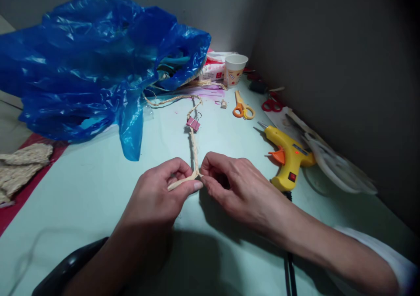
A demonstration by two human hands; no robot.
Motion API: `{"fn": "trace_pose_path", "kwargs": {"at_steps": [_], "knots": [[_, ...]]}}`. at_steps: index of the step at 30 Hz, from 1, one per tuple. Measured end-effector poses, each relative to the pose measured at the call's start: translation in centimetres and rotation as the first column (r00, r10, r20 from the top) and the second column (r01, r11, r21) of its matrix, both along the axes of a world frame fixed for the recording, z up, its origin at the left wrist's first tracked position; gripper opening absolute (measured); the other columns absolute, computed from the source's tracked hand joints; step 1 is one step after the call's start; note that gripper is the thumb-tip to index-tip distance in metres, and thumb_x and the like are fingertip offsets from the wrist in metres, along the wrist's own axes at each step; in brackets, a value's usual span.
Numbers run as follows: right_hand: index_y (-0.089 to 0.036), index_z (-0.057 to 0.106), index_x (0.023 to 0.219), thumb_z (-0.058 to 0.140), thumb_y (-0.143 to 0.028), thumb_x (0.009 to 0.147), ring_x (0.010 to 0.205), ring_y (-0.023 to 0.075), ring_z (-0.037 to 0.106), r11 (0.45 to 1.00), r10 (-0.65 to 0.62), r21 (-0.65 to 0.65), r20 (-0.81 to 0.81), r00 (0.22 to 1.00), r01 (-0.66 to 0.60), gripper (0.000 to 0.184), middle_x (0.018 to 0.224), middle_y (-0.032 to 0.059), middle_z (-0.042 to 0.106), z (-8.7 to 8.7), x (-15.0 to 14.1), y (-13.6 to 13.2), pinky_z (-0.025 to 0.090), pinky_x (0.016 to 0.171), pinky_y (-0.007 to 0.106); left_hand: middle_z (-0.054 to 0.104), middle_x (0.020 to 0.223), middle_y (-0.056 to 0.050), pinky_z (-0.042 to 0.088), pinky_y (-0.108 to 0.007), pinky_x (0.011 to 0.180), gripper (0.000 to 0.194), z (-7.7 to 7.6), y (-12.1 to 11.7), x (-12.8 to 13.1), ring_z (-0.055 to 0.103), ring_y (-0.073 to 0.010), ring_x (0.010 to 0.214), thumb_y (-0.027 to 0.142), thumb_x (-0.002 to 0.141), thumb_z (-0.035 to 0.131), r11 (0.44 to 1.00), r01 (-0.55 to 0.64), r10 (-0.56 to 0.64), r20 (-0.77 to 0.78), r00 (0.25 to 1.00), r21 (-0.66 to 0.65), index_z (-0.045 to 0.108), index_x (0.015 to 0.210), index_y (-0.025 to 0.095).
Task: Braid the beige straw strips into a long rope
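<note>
A pale braided cord (194,149) of flat, straw-like strands runs away from me along the table. A pink binder clip (193,123) grips it farther up, and the thinner cord beyond curves left toward the blue bag. My left hand (164,189) is closed on the near end, with a flat strand (181,182) lying between thumb and fingers. Close beside it, my right hand (234,184) pinches another strand at the braid's right side. The strand ends inside the hands are hidden.
A large blue plastic bag (98,64) fills the back left. To the right lie a yellow glue gun (288,156), orange-handled scissors (243,108) and red-handled scissors (272,104). A paper cup (234,71) stands behind. Woven material (24,169) is at the left edge.
</note>
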State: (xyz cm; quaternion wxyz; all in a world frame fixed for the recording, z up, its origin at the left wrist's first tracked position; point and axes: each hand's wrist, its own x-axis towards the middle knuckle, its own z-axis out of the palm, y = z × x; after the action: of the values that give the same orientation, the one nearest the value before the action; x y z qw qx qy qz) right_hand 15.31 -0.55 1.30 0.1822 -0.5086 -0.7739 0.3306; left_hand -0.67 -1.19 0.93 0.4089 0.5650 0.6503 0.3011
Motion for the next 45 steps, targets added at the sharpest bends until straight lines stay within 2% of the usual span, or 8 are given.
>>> {"fn": "trace_pose_path", "kwargs": {"at_steps": [9, 17, 20, 25, 29, 33, 40, 45], "knots": [[-0.020, 0.047, 0.081, 0.044, -0.022, 0.092, 0.065, 0.0114, 0.044, 0.987, -0.002, -0.157, -0.169, 0.986, -0.025, 0.011, 0.072, -0.0022, 0.054, -0.1, 0.4, 0.2, 0.031, 0.058, 0.024, 0.049, 0.057, 0.006, 0.029, -0.022, 0.050, 0.022, -0.7, -0.2, 0.2, 0.040, -0.0113, 0.053, 0.037, 0.068, 0.069, 0.999, 0.046, -0.044, 0.043, 0.998, -0.027, 0.055, 0.062, 0.022], [-0.020, 0.041, 0.082, 0.044, -0.026, 0.094, 0.062, 0.0100, 0.046, 0.877, -0.060, -0.457, -0.416, 0.907, -0.152, 0.014, 0.070, -0.0043, 0.050, -0.1, 0.5, 0.5, 0.035, 0.056, 0.023, 0.050, 0.050, 0.008, 0.032, -0.023, 0.053, 0.007, -0.5, -1.3, 0.9, 0.040, -0.0106, 0.048, 0.029, 0.075, 0.060, 0.977, 0.110, -0.054, -0.290, 0.955, 0.182, 0.058, 0.072, 0.023], [-0.020, 0.040, 0.081, 0.044, -0.028, 0.094, 0.063, 0.0101, 0.043, 0.914, -0.060, -0.395, -0.352, 0.934, -0.090, 0.016, 0.071, -0.0044, 0.048, -0.3, 0.4, 0.3, 0.034, 0.056, 0.024, 0.046, 0.049, 0.009, 0.032, -0.023, 0.052, 0.005, -0.6, -1.3, 0.7, 0.038, -0.0104, 0.046, 0.027, 0.076, 0.057, 0.975, 0.158, -0.112, -0.266, 0.957, 0.157, 0.055, 0.074, 0.023], [-0.021, 0.039, 0.080, 0.041, -0.028, 0.095, 0.066, 0.0110, 0.043, 0.946, -0.080, -0.323, -0.273, 0.959, -0.013, 0.017, 0.073, -0.0041, 0.049, -0.3, 0.1, -0.3, 0.034, 0.057, 0.025, 0.048, 0.054, 0.009, 0.034, -0.021, 0.051, 0.004, -0.7, -0.8, 0.3, 0.043, -0.0104, 0.050, 0.025, 0.076, 0.055, 0.969, 0.245, -0.245, -0.006, 0.969, 0.023, 0.053, 0.078, 0.023], [-0.023, 0.037, 0.085, 0.033, -0.031, 0.098, 0.065, 0.0115, 0.048, 0.944, -0.077, -0.328, -0.294, 0.953, -0.025, 0.016, 0.072, -0.0046, 0.054, -0.5, 0.0, -0.8, 0.035, 0.057, 0.026, 0.051, 0.055, 0.009, 0.034, -0.018, 0.051, 0.007, -0.1, -0.4, 0.6, 0.046, -0.0082, 0.052, 0.018, 0.072, 0.058, 0.972, 0.211, -0.186, 0.213, 0.959, -0.101, 0.053, 0.074, 0.021], [-0.023, 0.036, 0.086, 0.031, -0.030, 0.099, 0.064, 0.0110, 0.048, 0.953, -0.066, -0.301, -0.323, 0.944, -0.036, 0.016, 0.071, -0.0051, 0.053, -0.6, 0.1, -1.1, 0.035, 0.057, 0.025, 0.049, 0.055, 0.010, 0.031, -0.015, 0.050, 0.011, 0.3, 0.0, 0.5, 0.044, -0.0057, 0.051, 0.013, 0.068, 0.063, 0.961, 0.237, -0.191, 0.278, 0.941, -0.141, 0.054, 0.072, 0.020], [-0.022, 0.036, 0.083, 0.036, -0.030, 0.098, 0.064, 0.0105, 0.040, 0.979, -0.046, -0.203, -0.269, 0.962, -0.010, 0.017, 0.072, -0.0055, 0.045, -0.1, 0.6, -0.5, 0.032, 0.057, 0.025, 0.060, 0.068, 0.003, 0.036, -0.017, 0.054, 0.017, 0.5, -0.2, 0.0, 0.048, -0.0092, 0.060, 0.032, 0.073, 0.069, 0.969, 0.200, -0.137, 0.360, 0.923, -0.144, 0.063, 0.082, 0.019], [-0.023, 0.034, 0.085, 0.033, -0.030, 0.098, 0.062, 0.0107, 0.039, 0.992, 0.051, -0.105, -0.147, 0.988, -0.067, 0.015, 0.071, -0.0050, 0.045, -0.3, 0.9, -0.5, 0.030, 0.058, 0.025, 0.035, 0.045, 0.009, 0.017, -0.018, 0.041, 0.026, 0.2, -0.4, 0.2, 0.024, -0.0058, 0.043, 0.043, 0.080, 0.063, 0.964, 0.117, -0.003, 0.431, 0.902, -0.238, 0.064, 0.076, 0.017]]}}
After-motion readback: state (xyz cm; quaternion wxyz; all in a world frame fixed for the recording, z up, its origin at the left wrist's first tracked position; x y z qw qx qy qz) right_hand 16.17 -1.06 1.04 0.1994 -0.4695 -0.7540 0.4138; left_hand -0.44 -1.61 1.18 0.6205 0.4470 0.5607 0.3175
